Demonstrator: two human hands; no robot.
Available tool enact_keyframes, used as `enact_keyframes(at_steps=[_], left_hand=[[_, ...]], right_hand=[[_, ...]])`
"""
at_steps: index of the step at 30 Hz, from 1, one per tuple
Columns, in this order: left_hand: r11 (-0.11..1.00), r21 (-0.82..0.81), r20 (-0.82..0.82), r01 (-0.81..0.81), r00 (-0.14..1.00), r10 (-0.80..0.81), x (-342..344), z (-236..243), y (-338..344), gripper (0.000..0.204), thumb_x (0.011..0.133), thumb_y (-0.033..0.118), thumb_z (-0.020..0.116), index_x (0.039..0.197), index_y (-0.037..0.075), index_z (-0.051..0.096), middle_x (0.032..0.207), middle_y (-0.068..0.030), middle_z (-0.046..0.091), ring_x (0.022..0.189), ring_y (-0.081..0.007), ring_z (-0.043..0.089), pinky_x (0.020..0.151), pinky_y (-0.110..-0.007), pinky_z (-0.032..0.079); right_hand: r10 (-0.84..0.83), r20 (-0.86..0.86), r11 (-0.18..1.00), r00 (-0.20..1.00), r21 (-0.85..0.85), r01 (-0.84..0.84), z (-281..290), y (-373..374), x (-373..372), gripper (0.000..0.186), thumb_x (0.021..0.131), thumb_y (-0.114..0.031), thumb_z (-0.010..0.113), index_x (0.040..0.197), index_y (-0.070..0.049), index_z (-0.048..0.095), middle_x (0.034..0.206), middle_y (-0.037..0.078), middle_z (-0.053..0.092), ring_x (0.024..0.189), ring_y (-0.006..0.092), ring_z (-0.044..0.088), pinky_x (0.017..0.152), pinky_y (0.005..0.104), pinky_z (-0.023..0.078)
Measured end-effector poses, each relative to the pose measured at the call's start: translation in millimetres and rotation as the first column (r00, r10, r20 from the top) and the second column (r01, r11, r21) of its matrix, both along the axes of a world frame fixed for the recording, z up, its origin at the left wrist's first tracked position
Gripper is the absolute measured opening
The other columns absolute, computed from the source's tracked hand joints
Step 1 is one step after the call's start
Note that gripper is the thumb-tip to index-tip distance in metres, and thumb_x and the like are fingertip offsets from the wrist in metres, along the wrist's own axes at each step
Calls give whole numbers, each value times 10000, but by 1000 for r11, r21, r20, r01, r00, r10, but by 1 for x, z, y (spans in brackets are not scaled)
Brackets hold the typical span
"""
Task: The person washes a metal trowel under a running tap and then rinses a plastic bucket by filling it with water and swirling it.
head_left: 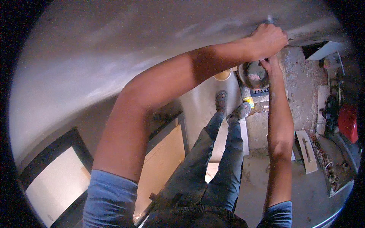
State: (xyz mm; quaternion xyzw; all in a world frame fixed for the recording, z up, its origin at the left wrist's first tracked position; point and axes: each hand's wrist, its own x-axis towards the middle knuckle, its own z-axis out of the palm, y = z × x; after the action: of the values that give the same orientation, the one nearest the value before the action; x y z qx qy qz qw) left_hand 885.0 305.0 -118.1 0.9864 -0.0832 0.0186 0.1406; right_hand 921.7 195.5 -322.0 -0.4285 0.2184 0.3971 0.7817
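Your left hand [270, 40] was curled around a mostly hidden tool [269, 19], its shiny end up against the wall [171, 38]. Your right hand [270, 64] was just below, at the round bowl [243, 77]; its grip I couldn't tell. Room opened rightward over rough floor [300, 85] toward a flat float [310, 162]. The bowl looked dark, smeared inside. A yellow package [249, 101] bore unreadable print.

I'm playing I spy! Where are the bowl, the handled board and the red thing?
Bowl [245, 78], head view: its left side.
Handled board [309, 163], head view: pale face, below the handle.
Red thing [347, 122], head view: middle of its red surface.
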Motion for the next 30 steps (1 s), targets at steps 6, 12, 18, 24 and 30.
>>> enact_keyframes(at_steps=[6, 12, 18, 24, 30], left_hand=[[982, -11, -94, -189, 978, 187, 2, 0, -7, 362, 856, 351, 546, 801, 24, 691, 771, -216, 656, 721, -377, 657, 662, -463, 539], [933, -26, -141, -359, 925, 352, 13, -2, -15, 392, 826, 389, 588, 793, 11, 685, 769, -224, 652, 737, -383, 654, 679, -469, 535], [925, -34, -42, -378, 925, 377, 6, 5, -14, 416, 820, 421, 591, 786, 16, 676, 766, -212, 649, 732, -378, 646, 683, -473, 521], [984, -4, -114, -179, 977, 178, -23, 14, 8, 424, 844, 436, 559, 917, 22, 618, 841, -188, 646, 764, -370, 641, 678, -466, 516], [993, -22, -18, -119, 993, 118, -29, -7, 18, 425, 865, 436, 527, 991, 31, 555, 854, -173, 640, 746, -363, 645, 633, -455, 522]], right_hand=[[-26, -41, 997, 999, -72, 23, -11, 11, -12, 244, 929, -281, 484, 1065, -85, 536, 987, 76, 591, 879, 214, 590, 697, 339, 535], [-20, -63, 1000, 998, -17, 19, -3, 10, -9, 209, 925, -266, 482, 1017, -82, 521, 898, 71, 577, 759, 204, 585, 604, 308, 533], [-74, -65, 996, 995, 43, 77, -19, 11, 1, 177, 935, -215, 424, 945, -80, 538, 785, 73, 544, 658, 165, 538, 486, 290, 478], [87, -15, 996, 996, -4, -87, -35, 1, 17, 177, 917, -229, 447, 950, -84, 542, 769, 61, 532, 624, 161, 531, 436, 260, 449], [191, 93, 980, 977, 31, -195, -24, 11, 21, 239, 895, -357, 470, 958, -141, 554, 770, 11, 558, 590, 133, 526, 384, 224, 382]])
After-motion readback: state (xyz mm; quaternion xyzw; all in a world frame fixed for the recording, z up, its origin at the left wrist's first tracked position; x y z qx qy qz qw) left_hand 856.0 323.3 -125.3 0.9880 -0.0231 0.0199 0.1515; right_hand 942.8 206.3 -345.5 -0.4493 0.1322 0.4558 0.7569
